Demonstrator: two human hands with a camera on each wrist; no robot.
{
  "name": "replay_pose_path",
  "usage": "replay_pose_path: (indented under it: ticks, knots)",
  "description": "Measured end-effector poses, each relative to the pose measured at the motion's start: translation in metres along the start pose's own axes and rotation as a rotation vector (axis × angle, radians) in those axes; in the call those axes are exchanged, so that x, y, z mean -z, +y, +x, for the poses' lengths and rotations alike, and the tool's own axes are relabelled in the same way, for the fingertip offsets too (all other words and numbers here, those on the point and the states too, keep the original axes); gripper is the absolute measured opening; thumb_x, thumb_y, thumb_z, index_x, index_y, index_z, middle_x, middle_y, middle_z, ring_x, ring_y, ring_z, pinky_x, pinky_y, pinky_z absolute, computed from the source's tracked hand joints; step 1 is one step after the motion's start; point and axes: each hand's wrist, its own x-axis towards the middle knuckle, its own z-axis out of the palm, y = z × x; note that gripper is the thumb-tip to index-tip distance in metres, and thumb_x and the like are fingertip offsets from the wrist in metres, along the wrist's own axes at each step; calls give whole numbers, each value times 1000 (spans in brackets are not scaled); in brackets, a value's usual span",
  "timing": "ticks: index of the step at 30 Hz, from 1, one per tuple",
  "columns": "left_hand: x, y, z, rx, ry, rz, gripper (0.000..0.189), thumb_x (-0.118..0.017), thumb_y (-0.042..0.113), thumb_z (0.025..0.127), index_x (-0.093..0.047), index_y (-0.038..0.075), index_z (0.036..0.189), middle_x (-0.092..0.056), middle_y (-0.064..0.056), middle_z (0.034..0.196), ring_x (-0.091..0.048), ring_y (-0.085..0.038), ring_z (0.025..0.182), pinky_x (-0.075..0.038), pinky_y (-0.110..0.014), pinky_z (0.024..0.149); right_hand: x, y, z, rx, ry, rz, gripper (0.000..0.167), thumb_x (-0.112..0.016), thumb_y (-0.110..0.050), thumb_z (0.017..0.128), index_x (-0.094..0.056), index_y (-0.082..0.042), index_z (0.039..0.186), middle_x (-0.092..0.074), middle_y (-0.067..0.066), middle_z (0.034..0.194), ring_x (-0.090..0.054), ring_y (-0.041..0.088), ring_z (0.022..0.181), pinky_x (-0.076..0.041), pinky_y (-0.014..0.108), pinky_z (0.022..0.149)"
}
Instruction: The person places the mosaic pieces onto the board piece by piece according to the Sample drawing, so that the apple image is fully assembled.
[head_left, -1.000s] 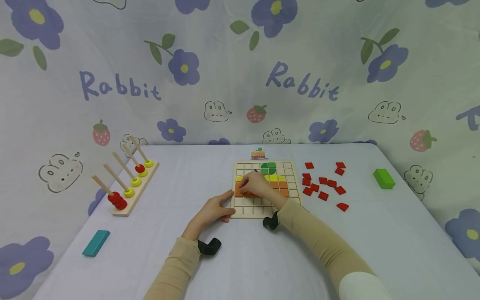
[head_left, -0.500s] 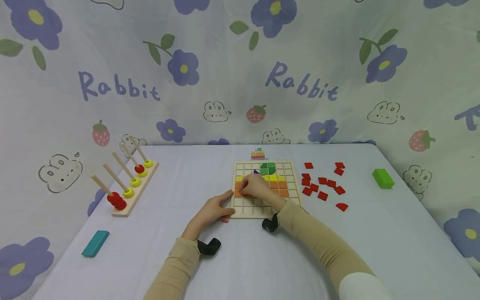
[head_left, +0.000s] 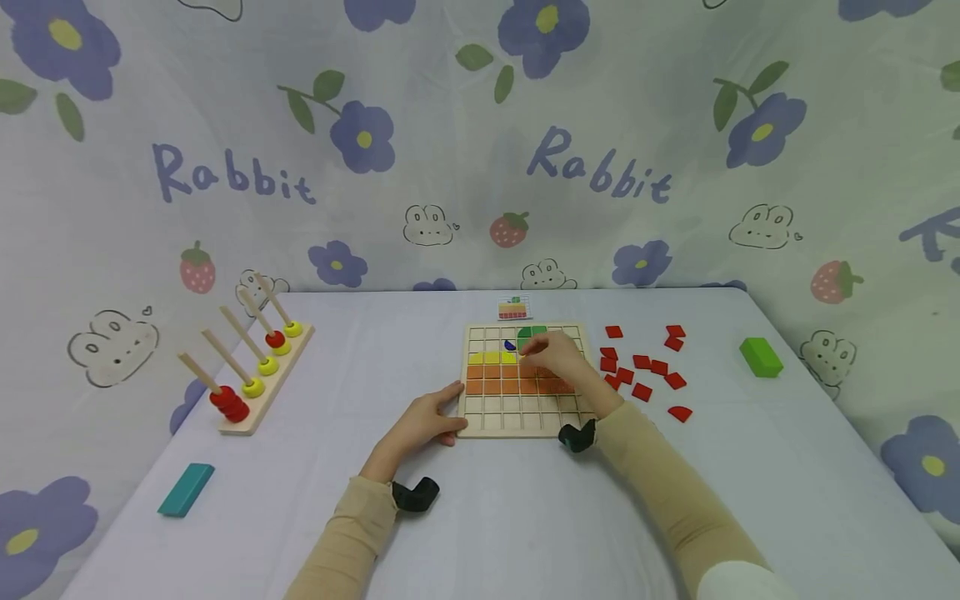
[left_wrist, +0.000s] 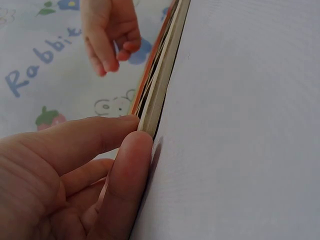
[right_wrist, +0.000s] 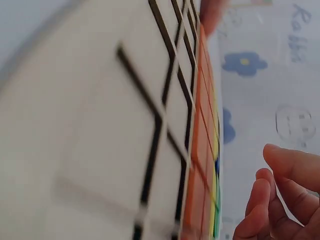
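Note:
A wooden grid board (head_left: 521, 422) lies on the table, seen edge-on in the left wrist view. Two rows of orange tiles (head_left: 491, 386) cross it, with yellow tiles (head_left: 491, 358) above, then a small blue piece (head_left: 510, 345) and green pieces (head_left: 531, 332). My left hand (head_left: 420, 421) rests its thumb and index finger, spread apart, against the board's left edge. Over the board's right half hovers my right hand (head_left: 558, 357), partly covering yellow, orange and green tiles. In the right wrist view the fingers of this hand (right_wrist: 287, 192) are loosely bent with nothing visible between them.
Scattered red tiles (head_left: 641, 392) lie right of the board, and a green block (head_left: 761, 357) stands farther right. A small picture card (head_left: 514, 308) lies behind the board. On the left are a peg stand (head_left: 270, 375) with red and yellow beads and a teal block (head_left: 186, 490).
My right hand has moved right from the board's left side, uncovering the blue piece and the left orange and yellow tiles. My left hand stays at the board's edge.

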Motion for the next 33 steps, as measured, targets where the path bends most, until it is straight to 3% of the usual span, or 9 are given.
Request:
replay_pose_path:
  ticks: [8,15,22,25,30,33]
  knots:
    - [-1,0,1,8,0,3,71,-69,15,82,-34,12,144,-56,-4,53,-57,-11,47,-50,-26,55,57,39,-13,-53,79,35,28,-68,-18,83,-65,-2,106,-62,13,106,-53,23,89,-46,30,73]
    - [-1,0,0,3,-5,-2,71,-69,15,82,-33,11,144,-56,-4,54,-57,-11,47,-50,-26,55,87,72,-23,-210,127,16,34,-63,-24,87,-61,-7,116,-55,14,119,-48,25,96,-42,28,73]
    - [0,-1,-1,-1,-5,-10,71,-69,15,83,-33,11,144,-54,-4,55,-57,-11,47,-50,-26,55,95,83,-27,-258,122,59,34,-64,-20,87,-61,-4,116,-52,15,117,-44,27,100,-44,25,72]
    - [0,0,-2,-1,-6,-9,71,-69,14,83,-33,11,144,-54,-4,54,-56,-11,47,-50,-25,56,95,86,-26,-238,105,-10,35,-66,-22,85,-62,-5,115,-52,14,113,-45,26,97,-43,24,69]
    - [0,1,-2,-11,-17,-12,71,-69,15,83,-33,10,144,-55,-4,55,-57,-11,47,-50,-25,57,93,91,-24,-158,87,-159,35,-68,-22,82,-65,-5,113,-52,9,92,-46,23,84,-39,28,65]
    - [1,1,-1,-16,-22,-13,71,-68,15,83,-33,9,144,-55,-5,57,-56,-11,48,-50,-25,56,92,90,-24,-136,76,-199,36,-68,-20,82,-64,-5,114,-51,9,90,-46,24,84,-38,30,67]
